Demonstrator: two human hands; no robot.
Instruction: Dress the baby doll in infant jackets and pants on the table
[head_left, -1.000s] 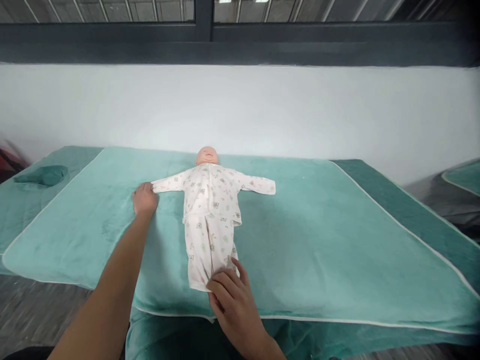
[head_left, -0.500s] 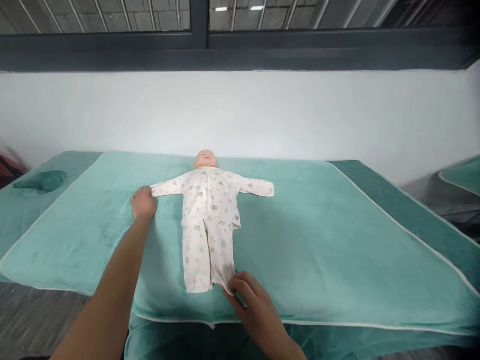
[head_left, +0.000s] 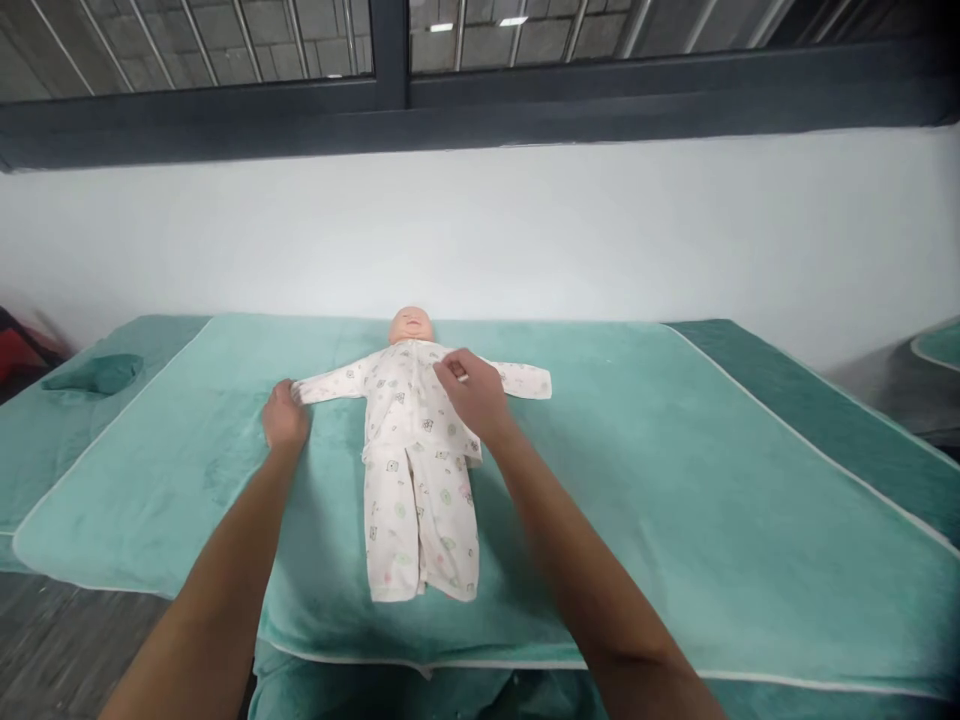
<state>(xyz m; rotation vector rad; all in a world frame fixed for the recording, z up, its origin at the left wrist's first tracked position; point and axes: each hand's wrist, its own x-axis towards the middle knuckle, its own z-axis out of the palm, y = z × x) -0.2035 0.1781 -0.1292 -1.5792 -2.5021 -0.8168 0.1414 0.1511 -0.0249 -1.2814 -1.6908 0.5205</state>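
A baby doll's head (head_left: 411, 326) rests at the top of a baby outfit laid out on the bed, with its face upward. The white printed top (head_left: 397, 400) has both sleeves stretched sideways, and the matching trousers (head_left: 390, 520) lie straight below it. My left hand (head_left: 286, 415) is closed on the cuff of the left-hand sleeve (head_left: 330, 384). Over the chest and the inner part of the right-hand sleeve (head_left: 531, 381) hovers my right hand (head_left: 474, 392), fingers curled together. A small white patch shows among those fingers, probably the top behind them.
A green plush cover (head_left: 675, 500) with white piping spreads over the bed. To the left lies a small green cushion (head_left: 94, 374). Behind the bed rise a white wall (head_left: 600, 230) and a dark window frame (head_left: 525, 110). A red and black item (head_left: 19, 355) sits far left.
My right hand has left the trouser hem and moved up and away to the chest. The right-hand trouser leg now lies flat. My left hand stays at the sleeve cuff.
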